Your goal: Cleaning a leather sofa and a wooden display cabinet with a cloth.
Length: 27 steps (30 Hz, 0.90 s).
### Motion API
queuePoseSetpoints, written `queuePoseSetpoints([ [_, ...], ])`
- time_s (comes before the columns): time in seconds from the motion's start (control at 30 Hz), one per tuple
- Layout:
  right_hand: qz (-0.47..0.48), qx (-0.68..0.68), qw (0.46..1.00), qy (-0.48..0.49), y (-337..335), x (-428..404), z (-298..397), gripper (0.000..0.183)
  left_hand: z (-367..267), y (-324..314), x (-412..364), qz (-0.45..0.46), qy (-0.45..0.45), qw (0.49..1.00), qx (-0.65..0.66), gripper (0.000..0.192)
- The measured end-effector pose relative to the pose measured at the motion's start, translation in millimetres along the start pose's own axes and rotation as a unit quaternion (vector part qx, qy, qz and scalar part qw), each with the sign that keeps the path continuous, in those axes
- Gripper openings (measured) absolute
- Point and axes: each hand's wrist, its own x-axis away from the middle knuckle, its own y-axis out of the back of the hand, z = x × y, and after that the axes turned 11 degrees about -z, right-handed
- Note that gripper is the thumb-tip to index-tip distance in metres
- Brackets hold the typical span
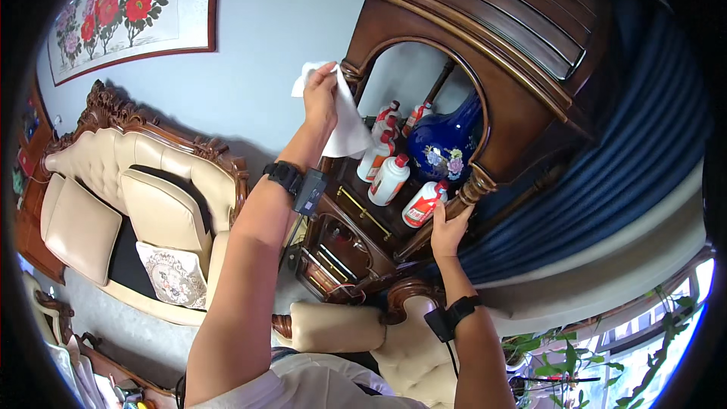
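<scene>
My left hand (321,99) pinches a white cloth (347,130), which hangs down beside the left front post of a dark wooden cabinet (511,136). My right hand (451,230) is wrapped around the turned wooden post (472,188) at the cabinet's right front corner. Close to its thumb stands a white bottle with a red cap and red label (423,204); whether they touch I cannot tell. Another white bottle (389,180) stands upright to its left, with several similar ones behind. Among them, under the arch, is a round blue vase (443,147) with painted flowers.
Below the shelf are drawers with a brass handle (363,213). A cream tufted sofa (164,193) stands at left, a cream armchair (409,341) in front of me. Blue curtains (579,204) hang at right, near plants (568,358). A framed flower painting (130,11) hangs on the wall.
</scene>
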Motion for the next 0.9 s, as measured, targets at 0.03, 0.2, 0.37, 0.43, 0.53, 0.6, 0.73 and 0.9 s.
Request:
queuePoseSetpoints([
  [0.03, 0.000, -0.001, 1.000, -0.003, -2, 1, 1, 0.072, 7, 7, -3, 0.001, 0.042, 0.999, 0.030, 0.032],
  [0.2, -0.007, -0.039, 0.999, 0.015, -21, 8, -1, 0.071, 11, 62, -17, 0.069, 0.103, 0.992, 0.013, 0.047],
  [0.37, -0.027, -0.019, 0.999, 0.013, 3, -1, -16, 0.069, 40, 45, 43, 0.140, 0.134, 0.979, -0.067, 0.052],
  [0.43, -0.027, -0.030, 0.999, 0.010, 2, 1, -14, 0.069, 54, 68, 43, 0.173, 0.085, 0.955, -0.225, 0.046],
  [0.53, -0.036, -0.055, 0.997, 0.030, -11, 2, -12, 0.069, 89, 135, 35, 0.150, 0.119, 0.950, -0.246, 0.045],
  [0.6, -0.033, -0.077, 0.996, 0.020, -23, 5, -12, 0.070, 100, 187, 32, 0.152, 0.127, 0.936, -0.293, 0.051],
  [0.73, -0.057, -0.065, 0.994, 0.067, -15, 2, -17, 0.068, 118, 219, 76, 0.172, -0.093, 0.878, -0.437, 0.055],
  [0.9, -0.051, -0.034, 0.998, 0.034, -7, 4, -18, 0.063, 75, 191, 69, 0.153, -0.037, 0.689, -0.707, 0.040],
])
